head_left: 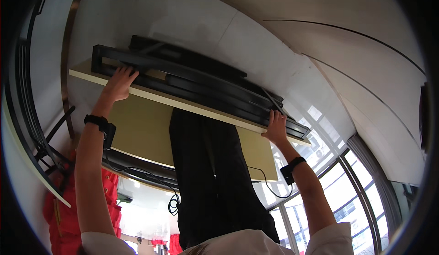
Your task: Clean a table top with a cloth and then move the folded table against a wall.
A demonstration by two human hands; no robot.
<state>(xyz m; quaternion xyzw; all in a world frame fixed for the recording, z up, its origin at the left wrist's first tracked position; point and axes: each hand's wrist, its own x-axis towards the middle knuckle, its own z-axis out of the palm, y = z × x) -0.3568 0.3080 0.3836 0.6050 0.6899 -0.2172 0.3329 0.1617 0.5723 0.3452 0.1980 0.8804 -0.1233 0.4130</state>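
A folding table with a pale yellow top (187,103) is tipped on its long edge across the middle of the view, before my legs. Its folded black metal frame (201,77) lies along the far side. My left hand (120,84) is closed on the table near its left end, fingertips reaching over to the black frame. Toward the other end my right hand (276,127) grips the table too, fingers on the frame and thumb by the top's edge. The lower edge of the table is hidden.
Another pale yellow panel (141,127) stands behind, around my dark trousers (206,163). At the left lean more black table legs (25,85). Red fabric-covered things (84,209) are at lower left, a pale wall (366,76) and windows (352,209) at right. Black cables (173,202) hang from my wrist devices.
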